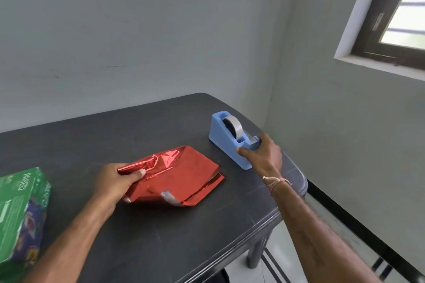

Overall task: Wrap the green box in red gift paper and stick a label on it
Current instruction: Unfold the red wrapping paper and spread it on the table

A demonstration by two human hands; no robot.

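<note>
On the dark bench (115, 135), the left grip (115, 181) pinches the crumpled left end of the folded red gift paper (179, 174), which lies mid-bench. The right grip (264, 156) clasps the cutter end of a blue tape dispenser (227, 142) by the right edge, near the far corner. The green box (18, 209) lies unwrapped at the left edge.

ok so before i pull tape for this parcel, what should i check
1. Left hand grips parcel: ok.
2. Right hand grips dispenser at its cutter end: ok.
3. Tape roll seated in dispenser: ok.
4. Free tape end ready to pull: cannot tell, fingers cover it.
5. Parcel end nearest the dispenser closed: not ok, its flaps gape.
</note>
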